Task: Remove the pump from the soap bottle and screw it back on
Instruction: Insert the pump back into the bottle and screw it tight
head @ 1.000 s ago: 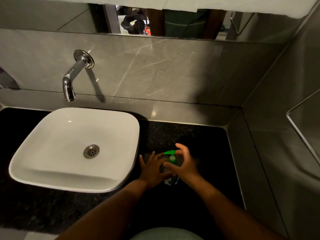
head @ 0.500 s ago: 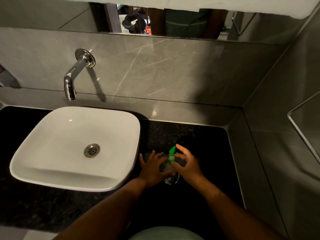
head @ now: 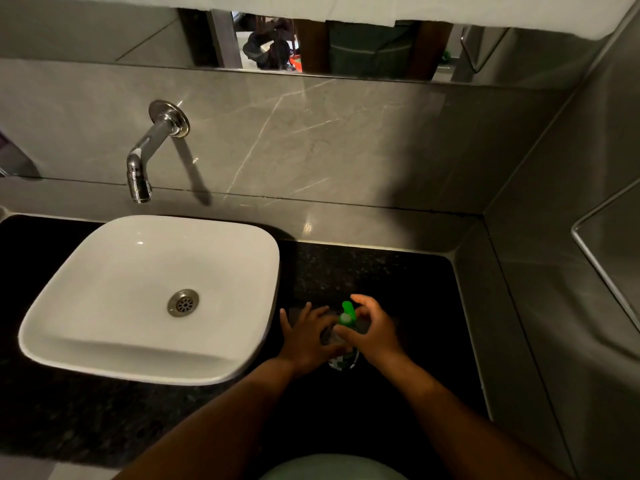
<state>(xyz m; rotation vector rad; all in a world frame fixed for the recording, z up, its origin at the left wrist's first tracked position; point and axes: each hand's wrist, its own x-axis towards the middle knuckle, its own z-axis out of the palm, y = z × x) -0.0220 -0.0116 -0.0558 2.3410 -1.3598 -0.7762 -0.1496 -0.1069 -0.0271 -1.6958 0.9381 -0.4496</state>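
A small clear soap bottle (head: 341,360) stands upright on the black counter (head: 398,282), right of the sink. Its bright green pump (head: 347,314) sits on top, nozzle pointing away from me. My left hand (head: 306,336) wraps the bottle's left side and holds it steady. My right hand (head: 372,329) curls around the pump's collar from the right, thumb and fingers pinching it. Most of the bottle is hidden behind both hands.
A white square basin (head: 149,296) with a metal drain (head: 183,302) fills the counter's left side. A chrome wall tap (head: 152,147) hangs over it. Grey tiled walls close the back and right; a mirror (head: 311,43) runs above.
The green pump's nozzle has swung from pointing left to pointing away from me as my right hand turned it. My left hand has stayed on the bottle.
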